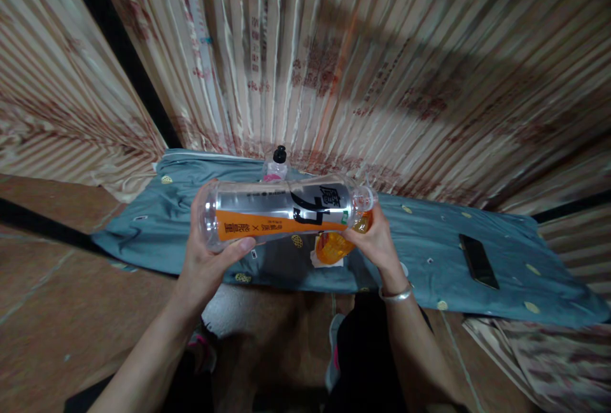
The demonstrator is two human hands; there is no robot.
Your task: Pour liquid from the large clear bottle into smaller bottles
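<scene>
A clear plastic bottle (281,209) with a silver and orange label lies sideways in the air between my hands. My left hand (205,254) is wrapped round its base, thumb on the label. At its open-looking neck, my right hand (375,238) grips with fingers closed; a bracelet circles that wrist. Behind and just below the neck is a container of orange liquid (334,246), partly hidden by the bottle and my right hand. It is above a small white paper (328,261). Behind the held bottle stands a small clear bottle (275,171) with a black cap and pink contents.
A blue-green cloth with yellow prints (420,228) covers the long narrow surface. A dark phone (478,261) lies on its right part. Patterned curtains (334,69) hang behind, with black poles (119,50) at the left. My legs and shoes are below.
</scene>
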